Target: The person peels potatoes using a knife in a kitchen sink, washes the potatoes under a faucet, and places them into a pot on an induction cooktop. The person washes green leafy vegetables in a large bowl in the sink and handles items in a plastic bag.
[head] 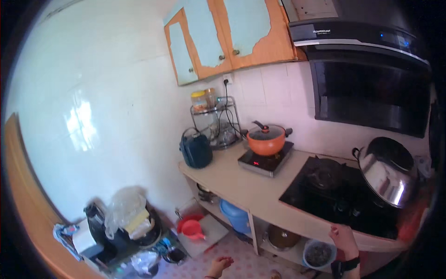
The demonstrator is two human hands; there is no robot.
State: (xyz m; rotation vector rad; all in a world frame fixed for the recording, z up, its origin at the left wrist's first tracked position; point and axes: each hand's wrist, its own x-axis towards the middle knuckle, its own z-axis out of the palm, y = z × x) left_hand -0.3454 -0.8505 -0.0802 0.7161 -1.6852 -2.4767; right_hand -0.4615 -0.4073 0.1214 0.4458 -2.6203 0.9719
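Observation:
Low at the bottom, my left hand (221, 266) is held over the pink patterned floor with its fingers partly spread and nothing in it. My right hand (343, 239), with a dark band on the wrist, is raised at the counter's front edge near the black gas hob (313, 205). Its fingers are bent, and no object shows in them. Farther back, an orange pot (266, 144) with a glass lid stands on an induction cooker (256, 166) with lit red digits. A large shiny metal wok or basin (385, 178) rests tilted on the hob's right side.
A dark teal lidded container (197, 151) and a wire rack (214, 111) with jars occupy the counter's left end. Below are a blue bucket (237, 214) and a bowl (318, 254). Red plastic ware (191, 228) sits left of the counter. The range hood (369, 90) overhangs the hob.

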